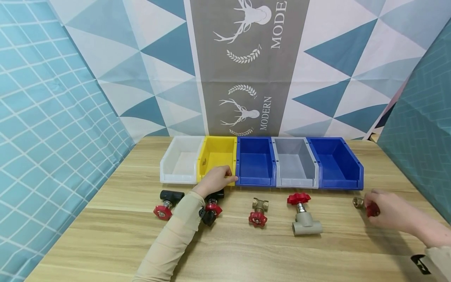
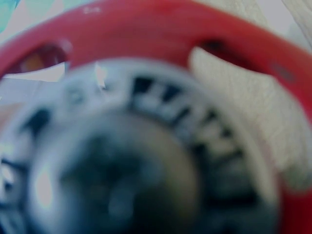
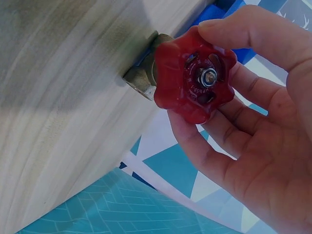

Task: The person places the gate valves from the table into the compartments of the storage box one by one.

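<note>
My right hand (image 1: 389,209) grips the red handwheel (image 3: 180,80) of a brass valve (image 3: 141,80), thumb on one side of the rim and fingers on the other. The valve's brass body is close over the wood tabletop, right of the rightmost blue bin (image 1: 340,185). My left hand (image 1: 215,180) is at the front lip of the yellow bin (image 1: 220,150), fingers loosely bent, with nothing seen in it. Under its wrist lies a black valve with a red handwheel (image 1: 215,209); a red handwheel (image 2: 131,29) fills the left wrist view, blurred, hiding that hand.
White (image 1: 177,179), yellow, blue (image 1: 255,181), grey (image 1: 297,183) and blue bins stand side by side at the back. In front lie another black valve (image 1: 172,196), a brass valve (image 1: 260,205) and a grey valve (image 1: 307,225), all with red handwheels. Patterned cloth hangs behind.
</note>
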Demonstrator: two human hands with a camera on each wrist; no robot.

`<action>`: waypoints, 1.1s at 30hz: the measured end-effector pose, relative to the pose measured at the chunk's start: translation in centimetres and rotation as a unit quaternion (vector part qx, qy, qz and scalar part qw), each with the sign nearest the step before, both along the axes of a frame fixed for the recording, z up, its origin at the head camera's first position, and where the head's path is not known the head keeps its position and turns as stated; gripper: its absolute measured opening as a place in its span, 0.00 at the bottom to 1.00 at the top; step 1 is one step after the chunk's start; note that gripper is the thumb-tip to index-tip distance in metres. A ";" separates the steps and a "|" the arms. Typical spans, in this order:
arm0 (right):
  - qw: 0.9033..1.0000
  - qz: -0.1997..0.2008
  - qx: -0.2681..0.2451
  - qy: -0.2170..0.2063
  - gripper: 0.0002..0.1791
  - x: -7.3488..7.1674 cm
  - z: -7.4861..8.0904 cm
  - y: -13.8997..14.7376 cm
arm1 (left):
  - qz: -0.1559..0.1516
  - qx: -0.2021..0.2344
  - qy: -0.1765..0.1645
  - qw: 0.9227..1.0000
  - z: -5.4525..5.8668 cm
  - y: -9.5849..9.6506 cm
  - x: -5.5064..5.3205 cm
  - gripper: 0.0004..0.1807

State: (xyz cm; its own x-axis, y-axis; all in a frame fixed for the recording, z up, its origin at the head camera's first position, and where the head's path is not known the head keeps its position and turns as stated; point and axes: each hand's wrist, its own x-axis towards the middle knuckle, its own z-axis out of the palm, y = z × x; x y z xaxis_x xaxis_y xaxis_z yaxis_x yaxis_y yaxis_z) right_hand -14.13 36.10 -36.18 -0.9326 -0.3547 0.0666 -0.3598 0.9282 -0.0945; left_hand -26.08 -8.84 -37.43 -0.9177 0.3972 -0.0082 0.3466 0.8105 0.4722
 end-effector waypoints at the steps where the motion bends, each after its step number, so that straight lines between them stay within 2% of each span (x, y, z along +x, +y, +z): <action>1: 1.000 -0.002 0.002 -0.001 0.17 0.0 0.1 0.0 | -0.001 0.000 0.000 1.000 0.0 0.0 0.0 0.15; 14: 1.000 -0.012 -0.003 -0.023 0.15 -0.2 0.5 0.0 | 0.004 -0.001 -0.006 1.000 0.0 0.0 0.0 0.16; 33: 1.000 -0.019 0.007 -0.022 0.13 -0.9 2.0 -0.5 | 0.003 0.000 -0.001 1.000 -0.1 0.0 0.0 0.15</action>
State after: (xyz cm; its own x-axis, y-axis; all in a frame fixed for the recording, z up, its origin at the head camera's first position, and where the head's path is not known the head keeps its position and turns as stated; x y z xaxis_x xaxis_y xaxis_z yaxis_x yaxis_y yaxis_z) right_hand -15.00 35.60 -34.20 -0.9474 -0.3195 0.0203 -0.3199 0.9425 -0.0970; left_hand -26.08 -8.81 -37.57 -0.9202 0.3914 -0.0097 0.3408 0.8130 0.4721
